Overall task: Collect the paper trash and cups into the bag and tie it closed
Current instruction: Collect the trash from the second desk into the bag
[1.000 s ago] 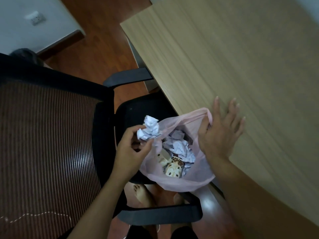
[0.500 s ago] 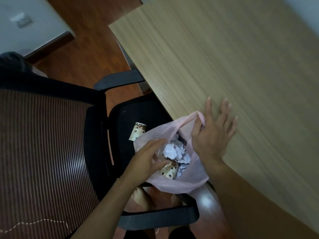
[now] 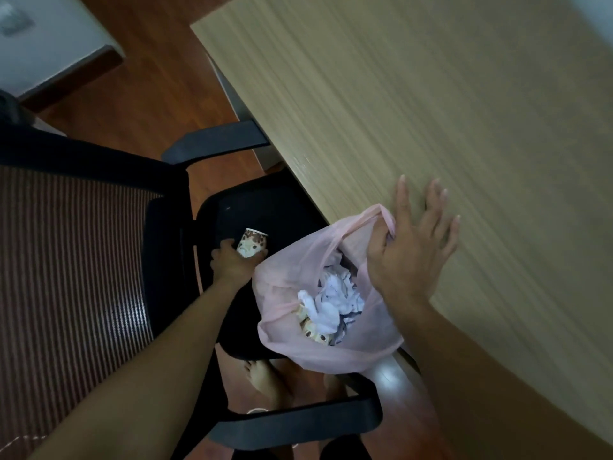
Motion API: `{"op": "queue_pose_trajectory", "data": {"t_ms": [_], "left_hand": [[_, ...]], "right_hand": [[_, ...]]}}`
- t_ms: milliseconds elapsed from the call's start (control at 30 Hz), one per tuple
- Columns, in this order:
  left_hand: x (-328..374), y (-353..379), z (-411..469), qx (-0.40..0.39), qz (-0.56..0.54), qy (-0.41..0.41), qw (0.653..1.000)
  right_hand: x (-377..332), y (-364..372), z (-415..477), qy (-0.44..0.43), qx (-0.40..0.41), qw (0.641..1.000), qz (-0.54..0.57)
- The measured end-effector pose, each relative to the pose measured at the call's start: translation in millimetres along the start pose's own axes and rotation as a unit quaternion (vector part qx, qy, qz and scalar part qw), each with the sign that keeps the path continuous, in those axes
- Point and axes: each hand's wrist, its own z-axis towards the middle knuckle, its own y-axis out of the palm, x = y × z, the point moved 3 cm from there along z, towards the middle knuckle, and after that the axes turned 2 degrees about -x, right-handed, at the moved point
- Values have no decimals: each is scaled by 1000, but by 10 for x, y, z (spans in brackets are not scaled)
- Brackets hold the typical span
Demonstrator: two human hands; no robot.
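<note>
A thin pink plastic bag (image 3: 292, 283) hangs open between the chair seat and the table edge. Inside it lie crumpled white paper (image 3: 335, 298) and patterned paper cups (image 3: 313, 332). My right hand (image 3: 411, 247) pinches the bag's handle with the thumb while the other fingers spread flat over the table edge. One more paper cup (image 3: 252, 244) with brown spots lies on the black chair seat (image 3: 265, 207). My left hand (image 3: 232, 263) is wrapped around that cup's lower part.
The wooden table (image 3: 431, 111) fills the right side. A black office chair with a striped mesh back (image 3: 66, 260) and two armrests (image 3: 215, 144) stands left of it. Bare feet (image 3: 265, 376) show on the reddish wood floor below the seat.
My left hand dropped the crumpled paper into the bag, then left the bag and moved left onto the cup on the chair seat. My right hand kept holding the bag's handle.
</note>
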Motion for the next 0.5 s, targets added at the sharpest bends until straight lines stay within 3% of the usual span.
{"op": "queue_pose_trajectory", "data": {"t_ms": [133,233,333,400,500], "left_hand": [[-149,144,143,16,28,26,999],[-6,-38,11,67,-128,73,987],[328,-362,-463,71,-303,153,938],[486,-507,-862,16,-365,204,908],[571,-486,-1424,-141,-376,252,880]], "right_hand": [[-5,-9,1,2,-5,1000,-6],[-8,-15,-4,2,-8,1000,-5],[-14,-27,-2,5,-7,1000,-4],[-14,-39,-1,6,-9,1000,-7],[-11,-47,5,4,-17,1000,-9]]}}
